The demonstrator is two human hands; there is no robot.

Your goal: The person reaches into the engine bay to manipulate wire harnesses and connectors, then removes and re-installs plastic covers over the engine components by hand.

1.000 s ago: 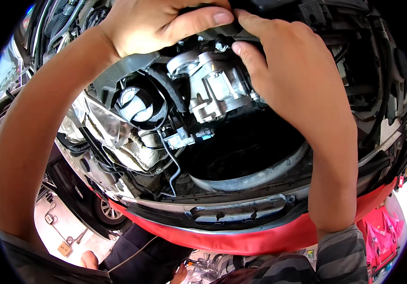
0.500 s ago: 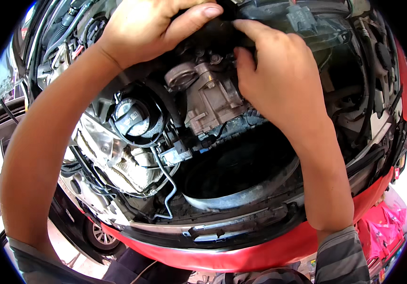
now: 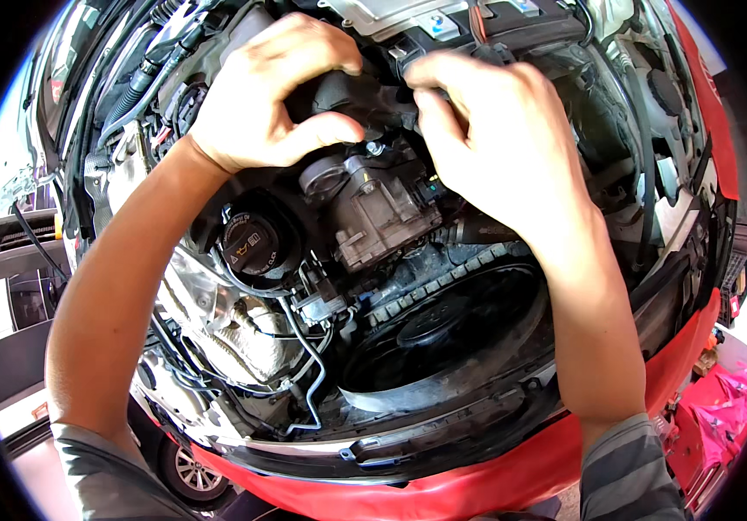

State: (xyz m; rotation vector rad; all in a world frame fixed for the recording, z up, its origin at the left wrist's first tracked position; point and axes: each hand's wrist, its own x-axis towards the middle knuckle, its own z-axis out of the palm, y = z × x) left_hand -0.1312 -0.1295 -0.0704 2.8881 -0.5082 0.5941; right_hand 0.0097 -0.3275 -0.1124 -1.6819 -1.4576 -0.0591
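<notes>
My left hand (image 3: pixel 282 91) hovers over the engine with thumb and fingers curved apart. A black rounded plastic or rubber part (image 3: pixel 343 97) shows between them; I cannot tell whether the hand touches it. My right hand (image 3: pixel 503 126) is at the other side of that part, index finger bent and thumb apart from it. Its fingertips are a little blurred, and its other fingers are mostly hidden. Below both hands sits a grey cast-metal engine housing (image 3: pixel 382 213) with a round opening (image 3: pixel 324 176) on its upper left. The black oil filler cap (image 3: pixel 252 243) is seated left of it.
A large round fan shroud (image 3: pixel 417 395) lies toward the front of the bay. Near it runs a bent metal rod (image 3: pixel 312 382). The red front bumper (image 3: pixel 477 469) curves along the near edge. Hoses (image 3: pixel 139 87) fill the far left; pink bags (image 3: pixel 725 404) lie outside, right.
The view has shifted, showing more of the far engine bay. My left fingers have come away from the right hand, its thumb lower. My right index finger has bent more.
</notes>
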